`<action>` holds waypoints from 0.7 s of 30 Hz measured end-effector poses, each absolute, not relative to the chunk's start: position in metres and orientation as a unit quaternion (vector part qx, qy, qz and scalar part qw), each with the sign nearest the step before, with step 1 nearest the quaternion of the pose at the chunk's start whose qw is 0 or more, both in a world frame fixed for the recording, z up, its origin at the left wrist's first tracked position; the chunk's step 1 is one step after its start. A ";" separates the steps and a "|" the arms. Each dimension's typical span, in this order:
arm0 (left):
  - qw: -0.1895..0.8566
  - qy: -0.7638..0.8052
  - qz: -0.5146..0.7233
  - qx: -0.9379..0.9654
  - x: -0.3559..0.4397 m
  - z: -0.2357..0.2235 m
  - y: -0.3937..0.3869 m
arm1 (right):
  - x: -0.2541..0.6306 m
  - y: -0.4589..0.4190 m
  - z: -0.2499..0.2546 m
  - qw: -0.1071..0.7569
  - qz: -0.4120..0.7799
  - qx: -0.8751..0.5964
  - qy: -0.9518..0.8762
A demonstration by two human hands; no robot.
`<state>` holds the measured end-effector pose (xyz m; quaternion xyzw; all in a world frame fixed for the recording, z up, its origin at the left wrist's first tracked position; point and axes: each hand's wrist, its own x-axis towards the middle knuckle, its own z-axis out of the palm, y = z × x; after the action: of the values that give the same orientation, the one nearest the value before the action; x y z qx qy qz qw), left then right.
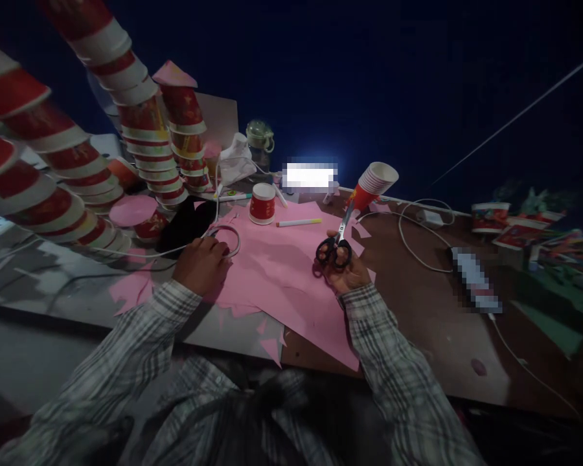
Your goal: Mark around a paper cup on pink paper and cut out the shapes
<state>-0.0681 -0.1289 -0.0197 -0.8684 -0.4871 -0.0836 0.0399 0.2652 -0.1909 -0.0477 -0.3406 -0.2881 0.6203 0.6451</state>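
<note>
My left hand (201, 265) rests at the left edge of the pink paper sheet (291, 278), its fingers curled down around a white cable (234, 234) that loops beside them. Their tips are partly hidden. A black object (182, 228) lies just beyond that hand. Palm up over the paper's right side, my right hand (347, 275) holds black-handled scissors (341, 239), blades pointing away from me. On the sheet's far part are an upside-down red and white paper cup (262, 204) and a yellow-tipped marker (298, 222).
Tall towers of red and white paper cups (148, 139) stand at the left. A tilted cup stack (374, 183) sits at the back, near a bright lamp (309, 175). At the right is a phone (475, 279) on a cable. Pink scraps (272, 349) lie by the front edge.
</note>
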 end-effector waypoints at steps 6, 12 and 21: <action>0.084 -0.486 -0.089 -0.865 -0.069 -0.023 -0.128 | 0.259 -0.191 -0.047 0.640 0.607 -0.363 -0.300; 0.088 -0.328 -0.175 -0.924 -0.054 -0.001 -0.149 | 0.259 -0.191 -0.045 0.643 0.608 -0.350 -0.309; 0.071 -0.191 -0.192 -0.960 0.028 -0.023 -0.131 | 0.257 -0.187 -0.041 0.679 0.566 -0.369 -0.287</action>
<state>0.0282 -0.1306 -0.0226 -0.9600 -0.1907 -0.1921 0.0714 0.2565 -0.1872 -0.0408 -0.3690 -0.2875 0.5657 0.6791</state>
